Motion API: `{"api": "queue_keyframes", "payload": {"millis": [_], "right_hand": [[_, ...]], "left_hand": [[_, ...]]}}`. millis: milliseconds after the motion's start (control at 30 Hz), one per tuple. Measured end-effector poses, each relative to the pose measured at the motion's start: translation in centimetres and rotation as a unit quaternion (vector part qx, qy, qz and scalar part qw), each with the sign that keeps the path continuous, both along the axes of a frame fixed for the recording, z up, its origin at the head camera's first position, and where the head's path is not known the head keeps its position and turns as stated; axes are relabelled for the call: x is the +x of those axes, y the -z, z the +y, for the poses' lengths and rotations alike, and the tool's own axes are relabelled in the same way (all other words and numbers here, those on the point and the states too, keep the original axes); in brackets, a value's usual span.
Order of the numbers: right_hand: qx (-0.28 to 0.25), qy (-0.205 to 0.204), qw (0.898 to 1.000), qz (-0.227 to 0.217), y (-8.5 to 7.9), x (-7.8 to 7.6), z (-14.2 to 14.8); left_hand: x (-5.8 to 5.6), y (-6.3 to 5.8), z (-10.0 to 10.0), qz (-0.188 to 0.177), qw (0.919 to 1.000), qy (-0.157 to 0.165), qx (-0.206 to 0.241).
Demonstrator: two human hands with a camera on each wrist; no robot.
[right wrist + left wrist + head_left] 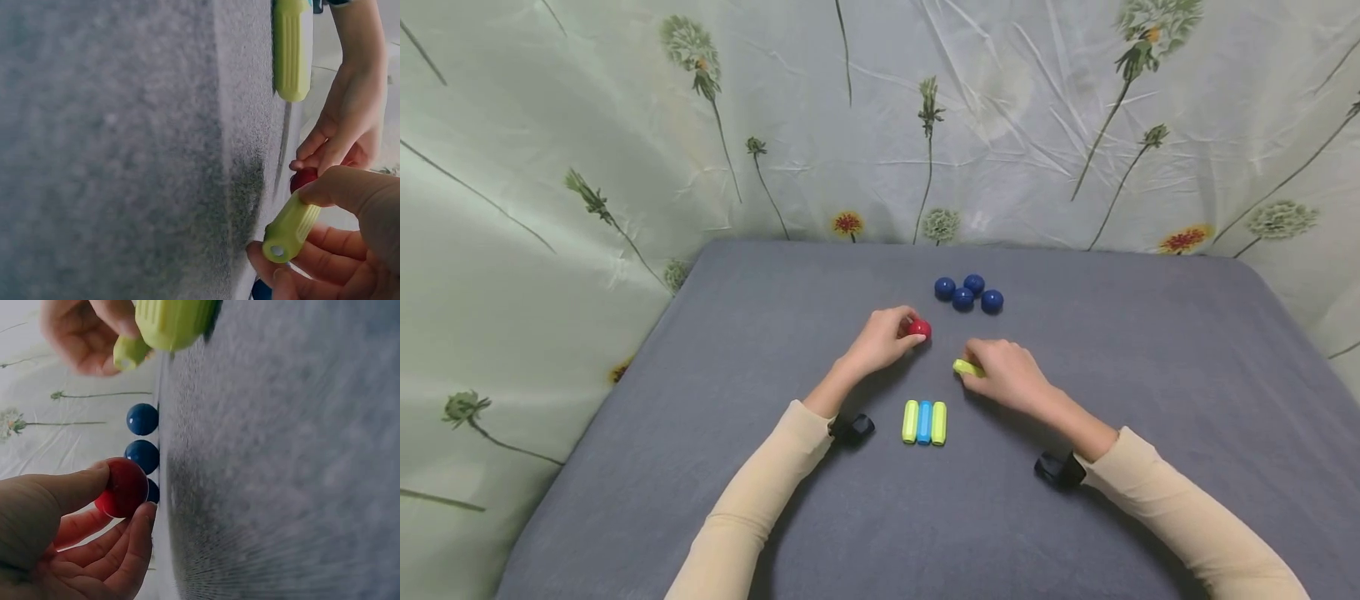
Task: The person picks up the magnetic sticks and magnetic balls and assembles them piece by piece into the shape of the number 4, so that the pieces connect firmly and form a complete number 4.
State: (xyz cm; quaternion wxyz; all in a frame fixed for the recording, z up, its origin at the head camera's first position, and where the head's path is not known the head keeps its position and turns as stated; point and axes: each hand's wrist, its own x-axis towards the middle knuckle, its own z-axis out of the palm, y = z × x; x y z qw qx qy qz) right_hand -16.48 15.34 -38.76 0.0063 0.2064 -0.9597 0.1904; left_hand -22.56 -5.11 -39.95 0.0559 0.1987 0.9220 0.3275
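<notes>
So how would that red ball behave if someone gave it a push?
The red ball would probably roll readily, being round, though the grey cloth might slow it a little. Its smooth-looking surface may be slightly slippery. It's likely stiff, since it shows no dent where the left hand pinches it.

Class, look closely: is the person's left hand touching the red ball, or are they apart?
Touching. The left wrist view shows the left hand holding the red ball, its thumb against the surface without a gap.
</notes>
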Motion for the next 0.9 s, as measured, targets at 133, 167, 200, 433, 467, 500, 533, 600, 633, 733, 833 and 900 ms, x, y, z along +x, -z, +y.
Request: {"api": "queue_keyframes", "payload": {"millis": [133,167,200,433,467,500,533,600,633,733,833,900], "right_hand": [[-0.016,-0.002,1.000,0.008,0.1,-0.5,-0.4],[-0.018,-0.002,1.000,0.010,0.2,-0.6,-0.5],[-0.022,-0.003,1.000,0.013,0.3,-0.7,-0.6],[-0.035,-0.004,0.999,0.020,0.5,-1.3,-1.4],[-0.035,-0.003,0.999,0.019,0.5,-1.4,-1.5],[-0.035,-0.001,0.999,0.018,0.5,-1.4,-1.6],[-0.035,0.000,0.999,0.017,0.5,-1.5,-1.6],[-0.035,0.001,0.999,0.019,0.5,-1.6,-1.7],[-0.036,0.001,0.999,0.020,0.4,-1.7,-1.8],[-0.037,0.000,0.999,0.024,0.4,-1.8,-1.9],[-0.035,0.000,0.999,0.023,0.4,-2.0,-2.0],[-0.033,-0.001,0.999,0.021,0.5,-2.0,-2.0]], "left_hand": [[0.5,0.1,-0.1,0.001,1.0000,-0.003,0.009],[0.7,0.1,-0.1,0.005,0.9999,-0.003,0.012],[0.8,0.1,-0.1,0.007,0.9999,-0.004,0.015],[1.4,0.0,-0.2,0.008,0.9997,-0.010,0.020],[1.5,0.0,-0.2,0.008,0.9997,-0.010,0.020],[1.5,0.0,-0.2,0.008,0.9997,-0.009,0.020],[1.6,-0.1,-0.2,0.008,0.9997,-0.008,0.022],[1.7,-0.2,-0.2,0.009,0.9997,-0.008,0.023],[1.7,-0.2,-0.3,0.010,0.9996,-0.007,0.024],[1.8,-0.2,-0.3,0.011,0.9996,-0.005,0.025],[1.9,-0.2,-0.3,0.012,0.9996,-0.004,0.025],[1.9,-0.2,-0.4,0.012,0.9996,-0.003,0.025]]}}
